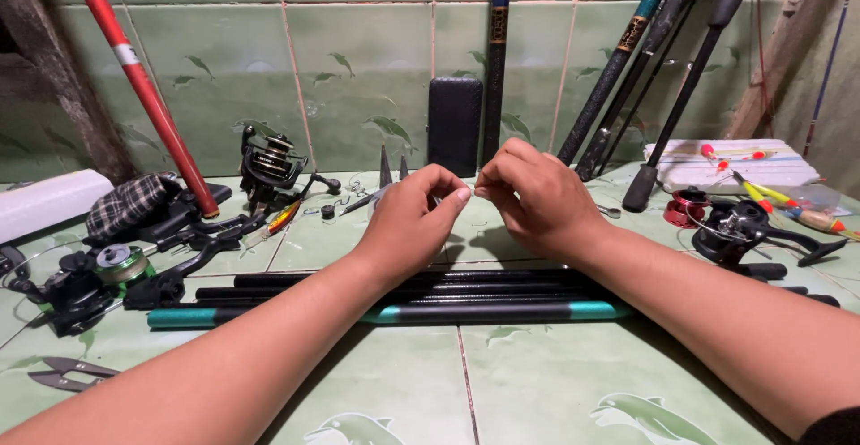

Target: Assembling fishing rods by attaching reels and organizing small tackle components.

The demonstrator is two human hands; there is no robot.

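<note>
My left hand (415, 218) and my right hand (536, 196) meet fingertip to fingertip above the green tiled floor (537, 382). Both pinch something very small between thumb and forefinger; it is too fine to make out, possibly thin line. Under my forearms lie several black rod sections (403, 288) and a teal-and-black rod section (502, 312), side by side. Neither hand touches them.
A black spinning reel (269, 167) stands at back left, another reel with green line (90, 279) at left, a third reel (739, 226) at right. Small snips (67, 373) lie front left. Rods (627, 60) lean on the tiled wall. A white foam block (730, 166) holds floats.
</note>
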